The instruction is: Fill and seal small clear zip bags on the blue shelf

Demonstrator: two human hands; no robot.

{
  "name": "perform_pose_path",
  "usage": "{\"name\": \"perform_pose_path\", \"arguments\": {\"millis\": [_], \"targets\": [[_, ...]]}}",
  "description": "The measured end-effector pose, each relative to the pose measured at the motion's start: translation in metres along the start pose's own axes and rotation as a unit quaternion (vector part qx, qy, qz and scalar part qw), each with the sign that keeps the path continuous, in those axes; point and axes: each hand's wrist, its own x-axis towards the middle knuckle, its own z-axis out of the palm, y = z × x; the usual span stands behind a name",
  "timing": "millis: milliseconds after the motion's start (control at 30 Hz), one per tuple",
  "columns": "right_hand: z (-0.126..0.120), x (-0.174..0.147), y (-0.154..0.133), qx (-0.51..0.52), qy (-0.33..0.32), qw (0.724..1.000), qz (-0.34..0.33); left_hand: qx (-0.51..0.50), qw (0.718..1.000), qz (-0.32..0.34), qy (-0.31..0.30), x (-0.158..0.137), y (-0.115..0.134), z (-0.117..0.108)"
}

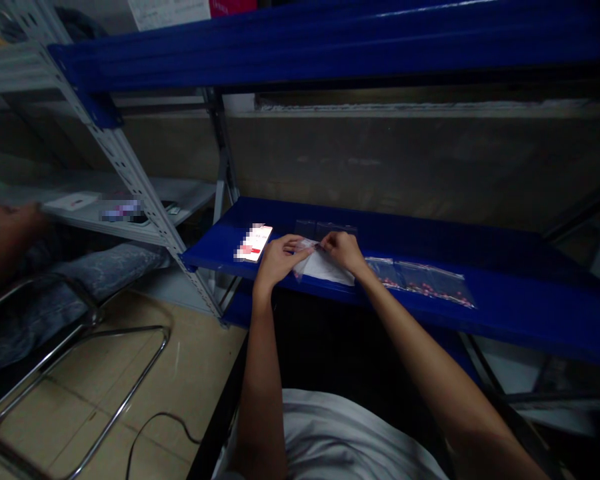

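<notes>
- Pinching a clear plastic bag (300, 267) at the white paper's (329, 269) left edge: left hand (279, 260).
- Right hand (343, 249): fingertips pressed together above the paper — grip unclear.
- Seemingly working the bag's edge; next likely calls for steady fingertips.
- Pink-filled bags (425, 281): right of the paper.

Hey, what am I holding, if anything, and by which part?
Your left hand and right hand seem to pinch a clear plastic bag by an edge; which edge is unclear.
</notes>
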Motion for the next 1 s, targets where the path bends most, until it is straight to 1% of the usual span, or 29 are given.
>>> {"name": "perform_pose_path", "arguments": {"millis": [67,133,200,267,367,467,533,600,667,733,800,867,1000], "targets": [[0.011,0.001,0.005,-0.053,-0.013,0.999,0.003,0.0,1.0,0.001,0.003,0.0,-0.002,-0.001],[0.019,0.0,0.009,-0.084,-0.015,0.996,-0.008,-0.001,1.0,0.004,0.004,0.001,-0.004,0.0],[0.024,0.0,0.011,-0.092,-0.016,0.995,-0.028,-0.003,1.0,0.006,0.005,0.002,-0.006,0.0],[0.025,-0.001,0.012,-0.079,-0.012,0.996,-0.048,-0.004,1.0,0.006,0.006,0.002,-0.008,0.0],[0.018,-0.003,0.012,-0.024,0.022,0.998,-0.06,-0.006,1.0,0.005,0.005,0.002,-0.008,0.0],[0.002,-0.015,0.005,0.079,0.066,0.994,-0.026,-0.016,1.0,0.004,0.011,0.002,-0.008,0.003],[-0.011,-0.03,-0.005,0.186,0.052,0.981,-0.012,-0.034,0.999,0.002,0.018,0.002,-0.007,0.008],[-0.02,-0.047,-0.018,0.295,0.001,0.955,-0.018,-0.06,0.998,-0.003,0.021,0.003,-0.004,0.016],[-0.023,-0.06,-0.031,0.357,-0.022,0.933,-0.019,-0.089,0.996,-0.008,0.018,0.005,0.0,0.024],[-0.023,-0.069,-0.039,0.377,-0.01,0.926,-0.015,-0.11,0.994,-0.013,0.017,0.006,0.005,0.033],[-0.021,-0.072,-0.042,0.375,0.017,0.927,-0.007,-0.132,0.991,-0.017,0.024,0.007,0.01,0.041],[-0.02,-0.073,-0.039,0.364,0.043,0.93,0.002,-0.157,0.987,-0.027,0.025,0.007,0.014,0.047],[-0.025,-0.077,-0.027,0.361,0.071,0.93,0.02,-0.19,0.98,-0.053,-0.013,0.005,0.016,0.051]]}}
